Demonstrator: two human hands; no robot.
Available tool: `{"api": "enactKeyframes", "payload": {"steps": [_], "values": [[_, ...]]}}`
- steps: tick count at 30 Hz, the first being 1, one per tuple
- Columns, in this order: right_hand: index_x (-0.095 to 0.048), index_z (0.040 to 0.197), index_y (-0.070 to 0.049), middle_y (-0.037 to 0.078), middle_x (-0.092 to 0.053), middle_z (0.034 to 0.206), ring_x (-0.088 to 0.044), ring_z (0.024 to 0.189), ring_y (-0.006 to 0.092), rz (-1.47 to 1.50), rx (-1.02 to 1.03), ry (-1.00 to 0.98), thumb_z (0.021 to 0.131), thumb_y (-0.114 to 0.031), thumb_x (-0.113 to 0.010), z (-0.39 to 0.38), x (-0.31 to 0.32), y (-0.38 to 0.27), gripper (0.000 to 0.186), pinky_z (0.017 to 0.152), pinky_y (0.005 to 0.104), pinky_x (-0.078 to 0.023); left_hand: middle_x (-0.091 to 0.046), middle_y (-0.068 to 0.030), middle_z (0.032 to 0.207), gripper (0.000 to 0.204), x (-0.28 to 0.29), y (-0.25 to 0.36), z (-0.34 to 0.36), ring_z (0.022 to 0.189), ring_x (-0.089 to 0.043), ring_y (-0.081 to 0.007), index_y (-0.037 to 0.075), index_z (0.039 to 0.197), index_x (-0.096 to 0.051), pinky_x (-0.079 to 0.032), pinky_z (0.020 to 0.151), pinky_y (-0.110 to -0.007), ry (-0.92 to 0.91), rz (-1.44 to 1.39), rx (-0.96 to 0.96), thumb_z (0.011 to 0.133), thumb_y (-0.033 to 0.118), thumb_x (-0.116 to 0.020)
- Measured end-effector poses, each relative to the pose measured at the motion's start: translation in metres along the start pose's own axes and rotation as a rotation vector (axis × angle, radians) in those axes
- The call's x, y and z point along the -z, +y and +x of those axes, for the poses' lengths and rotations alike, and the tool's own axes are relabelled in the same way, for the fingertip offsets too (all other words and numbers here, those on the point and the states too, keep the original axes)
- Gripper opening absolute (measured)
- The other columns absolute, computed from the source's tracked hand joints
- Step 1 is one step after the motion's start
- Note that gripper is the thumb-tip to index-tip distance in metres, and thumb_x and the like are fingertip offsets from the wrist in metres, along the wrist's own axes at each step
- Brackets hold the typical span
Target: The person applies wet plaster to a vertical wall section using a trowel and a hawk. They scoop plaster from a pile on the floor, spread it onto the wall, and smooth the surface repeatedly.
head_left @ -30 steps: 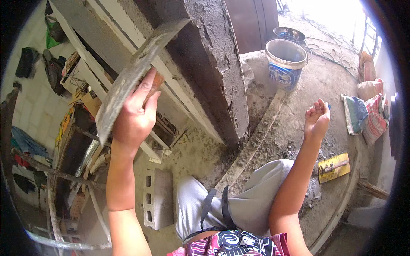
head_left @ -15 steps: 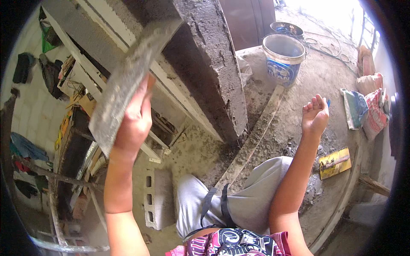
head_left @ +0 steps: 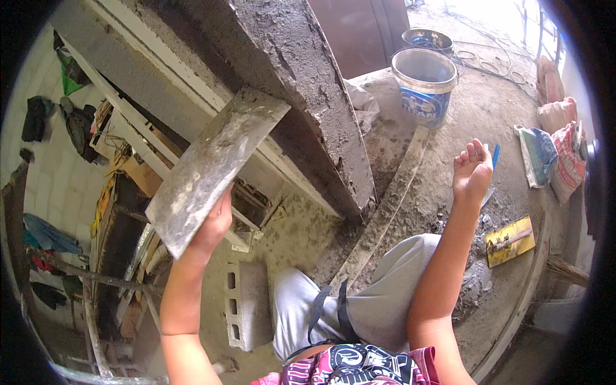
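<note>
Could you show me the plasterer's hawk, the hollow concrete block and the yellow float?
Plasterer's hawk [head_left: 217, 172], head view: middle of its flat face.
Hollow concrete block [head_left: 255, 305], head view: its solid long side.
Yellow float [head_left: 511, 241], head view: its handle.

the left arm comes in at the lower edge left of centre, bends slightly at the elbow, and its forearm rises, leaning right. the left hand is left of the frame's middle, curled in a grip, most fingers hidden. the right arm enters at lower right, elbow bent, forearm slanting upward. the right hand is at right, palm toward the camera, fingers curled inward.
</note>
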State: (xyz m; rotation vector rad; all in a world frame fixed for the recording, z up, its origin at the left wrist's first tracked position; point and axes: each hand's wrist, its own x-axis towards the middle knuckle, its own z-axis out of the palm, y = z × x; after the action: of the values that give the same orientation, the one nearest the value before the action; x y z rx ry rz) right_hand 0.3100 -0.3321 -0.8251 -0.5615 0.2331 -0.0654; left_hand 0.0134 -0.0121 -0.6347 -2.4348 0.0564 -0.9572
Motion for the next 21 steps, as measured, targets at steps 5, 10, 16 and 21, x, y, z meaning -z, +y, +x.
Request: {"api": "enactKeyframes", "payload": {"steps": [5, 10, 16, 21], "values": [[-0.057, 0.11, -0.005, 0.002, -0.055, 0.092, -0.05, 0.072, 0.0128, -0.013, 0.021, 0.027, 0.099, -0.031, -0.048, 0.002, 0.004, -0.004, 0.029, 0.067, 0.0283, -0.044, -0.062, -0.0186, 0.092, 0.048, 0.015, 0.01, 0.032, 0.083, -0.062, -0.0332, 0.009, 0.133, -0.059, -0.049, 0.077, -0.038, -0.032, -0.329, 0.23, 0.086, 0.002, -0.065], [-0.056, 0.11, -0.005, 0.002, -0.055, 0.093, -0.051, 0.072, 0.0131, -0.005, 0.001, 0.005, 0.099, -0.03, -0.047, 0.002, 0.0, 0.002, 0.029, 0.067, 0.0284, -0.045, -0.064, -0.0164, 0.125, 0.048, 0.007, 0.028, 0.023, 0.114, -0.063, -0.0313, 0.012, 0.133, -0.06, -0.048, 0.098, -0.037, -0.134, -0.267, 0.3, 0.085, 0.008, -0.065], [-0.056, 0.11, -0.005, 0.002, -0.056, 0.092, -0.051, 0.071, 0.0137, -0.011, -0.006, 0.013, 0.099, -0.031, -0.048, 0.005, 0.0, 0.003, 0.029, 0.068, 0.0295, -0.045, -0.07, -0.0103, 0.115, 0.044, -0.018, 0.049, -0.022, 0.103, -0.067, -0.0252, 0.006, 0.127, -0.064, -0.05, 0.094, -0.036, -0.136, -0.334, 0.137, 0.083, 0.005, -0.068], [-0.057, 0.11, -0.004, 0.004, -0.056, 0.092, -0.051, 0.071, 0.0142, -0.004, 0.017, 0.0, 0.099, -0.031, -0.048, 0.004, 0.006, -0.004, 0.029, 0.068, 0.0298, -0.045, -0.068, -0.0132, 0.099, 0.046, -0.008, 0.041, -0.004, 0.086, -0.063, -0.0268, 0.003, 0.13, -0.061, -0.05, 0.082, -0.037, -0.101, -0.44, 0.252, 0.085, 0.0, -0.065]]}}
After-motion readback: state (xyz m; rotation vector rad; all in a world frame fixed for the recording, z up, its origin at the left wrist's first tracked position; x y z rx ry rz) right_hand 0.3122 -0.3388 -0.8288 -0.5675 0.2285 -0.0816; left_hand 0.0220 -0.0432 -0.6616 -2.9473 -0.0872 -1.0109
